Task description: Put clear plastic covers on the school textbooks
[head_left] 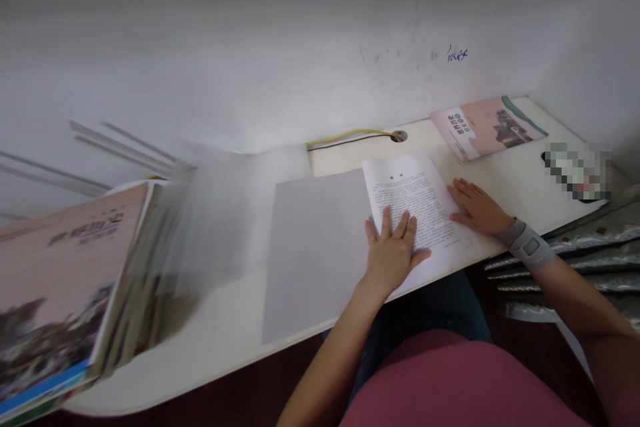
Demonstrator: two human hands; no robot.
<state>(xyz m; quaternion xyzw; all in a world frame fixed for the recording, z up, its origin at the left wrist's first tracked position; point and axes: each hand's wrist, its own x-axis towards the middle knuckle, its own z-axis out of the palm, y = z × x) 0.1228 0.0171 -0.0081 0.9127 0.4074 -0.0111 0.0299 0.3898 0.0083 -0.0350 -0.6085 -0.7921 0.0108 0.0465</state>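
An open book (320, 240) lies on the white desk (230, 333), with a blank grey left page and a printed right page (415, 200). My left hand (393, 250) rests flat on the printed page near the spine, fingers spread. My right hand (475, 207) lies flat on that page's right edge, fingers stretched out. It wears a grey wrist strap (525, 243). Neither hand holds anything.
A stack of pink-covered books (65, 287) stands at the desk's left end, blurred. Another pink book (487, 127) lies at the back right. A yellow cable (350, 135) runs into a desk hole by the white wall. A pixelated object (575, 170) sits far right.
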